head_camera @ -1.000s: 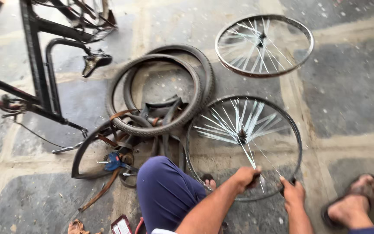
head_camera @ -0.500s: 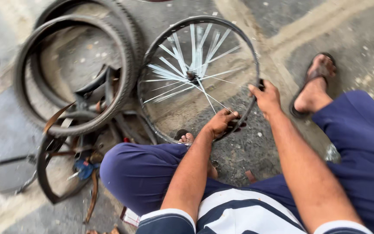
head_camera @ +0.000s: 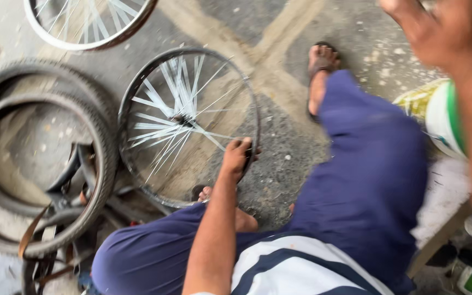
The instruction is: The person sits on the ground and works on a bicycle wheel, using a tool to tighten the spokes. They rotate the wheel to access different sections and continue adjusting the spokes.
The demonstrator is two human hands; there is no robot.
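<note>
A bare spoked bicycle wheel [head_camera: 184, 117] lies flat on the stone floor in front of me. My left hand [head_camera: 237, 155] is closed on its dark rim at the near right side, arm stretched out over my blue-trousered knee. Raised close to the camera at the top right, my right hand [head_camera: 443, 33] is blurred and partly cut by the frame edge. It is off the wheel, with a finger stretched out and nothing seen in it.
A second spoked wheel [head_camera: 83, 46] lies at the top left. Two black tyres [head_camera: 102, 158] and a mudguard with straps [head_camera: 66, 180] sit at the left. My sandalled foot [head_camera: 320, 63] rests beyond the wheel. A white, green and yellow container [head_camera: 438, 114] stands at the right.
My right hand has let go of the wheel rim and lifted up to the right, near the camera. My left hand has moved onto the rim. The view has swung right.
</note>
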